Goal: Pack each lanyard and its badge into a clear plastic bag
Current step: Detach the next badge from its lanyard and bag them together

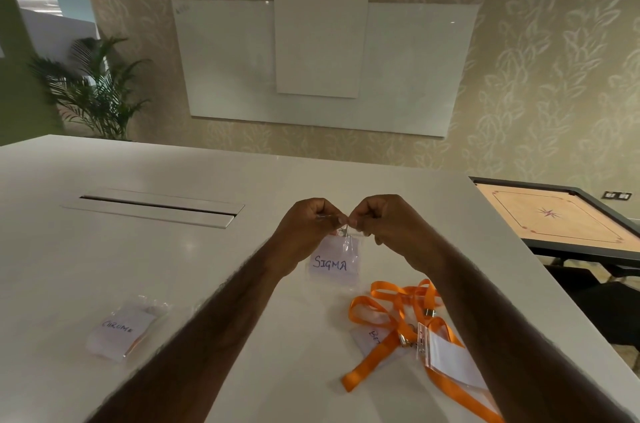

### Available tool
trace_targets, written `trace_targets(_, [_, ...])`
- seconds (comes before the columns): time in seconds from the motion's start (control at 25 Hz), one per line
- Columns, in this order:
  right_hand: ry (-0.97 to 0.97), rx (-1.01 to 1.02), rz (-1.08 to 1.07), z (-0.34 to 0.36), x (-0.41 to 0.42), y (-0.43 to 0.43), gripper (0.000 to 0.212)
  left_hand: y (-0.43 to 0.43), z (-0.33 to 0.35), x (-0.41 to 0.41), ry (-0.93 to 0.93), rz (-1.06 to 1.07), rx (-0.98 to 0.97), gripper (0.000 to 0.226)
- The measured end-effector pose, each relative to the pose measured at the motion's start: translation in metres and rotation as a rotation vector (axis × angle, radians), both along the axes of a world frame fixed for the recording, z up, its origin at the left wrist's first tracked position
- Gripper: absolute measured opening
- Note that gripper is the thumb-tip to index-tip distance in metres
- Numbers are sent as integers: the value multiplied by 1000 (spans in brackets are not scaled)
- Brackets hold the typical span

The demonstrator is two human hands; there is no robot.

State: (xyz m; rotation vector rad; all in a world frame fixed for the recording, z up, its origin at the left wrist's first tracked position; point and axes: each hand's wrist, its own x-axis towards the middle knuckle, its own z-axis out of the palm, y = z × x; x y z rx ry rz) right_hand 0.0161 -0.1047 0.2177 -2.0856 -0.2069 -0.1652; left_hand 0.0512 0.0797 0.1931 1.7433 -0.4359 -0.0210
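Left hand (310, 226) and right hand (379, 223) pinch top edge of SIGMA bag (334, 265). Orange lanyards (372, 358) lie right of that bag, CHROME bag (121, 330) left of it

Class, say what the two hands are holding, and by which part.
The left hand and the right hand both pinch the clear bag marked SIGMA by its top edge.

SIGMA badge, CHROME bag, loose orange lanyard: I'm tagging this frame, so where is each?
SIGMA badge (330, 265): head view, on its handwritten name.
CHROME bag (119, 332): head view, on the white card inside.
orange lanyard (370, 362): head view, on the lower-left strap.
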Motion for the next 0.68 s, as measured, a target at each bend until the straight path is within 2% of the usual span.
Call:
trace_targets(0.16, [44, 90, 3, 0, -1, -3, 7, -4, -1, -2, 13, 39, -3, 8])
trace_targets(0.28, [80, 121, -22, -4, 0, -3, 6, 0, 1, -2, 55, -52, 46, 10])
trace_targets(0.44, [106, 86, 2, -13, -1, -1, 5, 14, 8, 2, 99, -178, 265, 6])
trace_targets(0.68, [180, -51, 33, -10, -1, -1, 3, 10, 3, -1, 64, -133, 290, 7])
